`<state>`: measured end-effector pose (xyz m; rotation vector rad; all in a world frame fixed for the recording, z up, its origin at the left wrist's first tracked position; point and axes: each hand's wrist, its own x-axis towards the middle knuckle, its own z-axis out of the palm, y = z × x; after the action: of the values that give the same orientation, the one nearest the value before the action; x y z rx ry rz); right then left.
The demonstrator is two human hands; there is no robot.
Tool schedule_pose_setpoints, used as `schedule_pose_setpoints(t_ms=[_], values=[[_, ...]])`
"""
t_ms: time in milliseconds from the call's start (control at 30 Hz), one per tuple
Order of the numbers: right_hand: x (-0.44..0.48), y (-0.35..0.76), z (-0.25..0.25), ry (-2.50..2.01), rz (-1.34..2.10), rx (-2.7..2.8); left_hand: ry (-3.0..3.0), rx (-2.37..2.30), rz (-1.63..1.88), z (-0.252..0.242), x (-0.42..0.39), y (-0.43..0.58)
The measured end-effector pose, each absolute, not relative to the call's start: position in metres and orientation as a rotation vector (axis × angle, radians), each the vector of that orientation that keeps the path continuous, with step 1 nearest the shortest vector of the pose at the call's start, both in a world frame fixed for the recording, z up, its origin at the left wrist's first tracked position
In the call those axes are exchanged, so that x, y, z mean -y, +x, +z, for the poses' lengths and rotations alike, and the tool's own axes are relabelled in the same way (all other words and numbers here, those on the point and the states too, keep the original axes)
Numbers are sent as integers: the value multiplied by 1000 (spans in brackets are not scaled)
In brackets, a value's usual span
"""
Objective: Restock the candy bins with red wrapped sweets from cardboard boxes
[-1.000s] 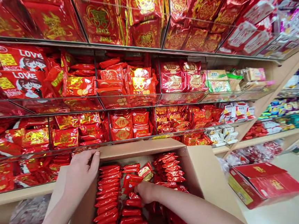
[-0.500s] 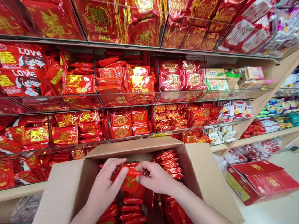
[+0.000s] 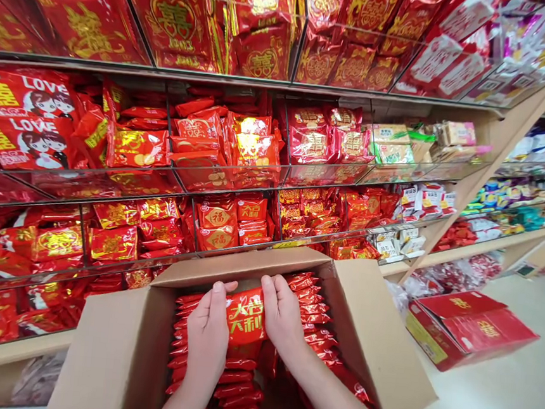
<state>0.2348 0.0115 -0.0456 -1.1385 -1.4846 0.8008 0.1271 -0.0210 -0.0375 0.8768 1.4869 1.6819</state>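
Note:
A red snack packet with gold lettering is held face up between my two hands, over an open cardboard box. My left hand grips its left edge, thumb on top. At the opposite edge, my right hand pinches the packet with thumb and fingers; the fingers underneath are hidden. Stacks of similar red packets fill parts of the box below and on both sides of my hands. A dark gap shows between the stacks at the near middle.
Behind the box rise shelves with clear plastic fronts, loaded with red and gold packets. The box's right flap and left flap fold outward. A red carton rests on the pale floor at right.
Both hands have closed onto the packet's side edges, and its gold lettering now faces up in plain view. The right hand has shifted slightly up and right. The view has moved slightly.

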Motion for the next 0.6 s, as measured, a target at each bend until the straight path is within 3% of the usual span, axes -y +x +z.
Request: schedule_pose_setpoints(t_ms=[233, 500, 600], values=[[-7, 236, -52, -1180, 616, 1406, 898, -1529, 1756, -38, 26, 133], [-7, 241, -45, -1000, 1075, 1251, 812, -1513, 1797, -29, 27, 137], [-5, 239, -49, -998, 1069, 1261, 796, -1504, 1774, -28, 29, 139]])
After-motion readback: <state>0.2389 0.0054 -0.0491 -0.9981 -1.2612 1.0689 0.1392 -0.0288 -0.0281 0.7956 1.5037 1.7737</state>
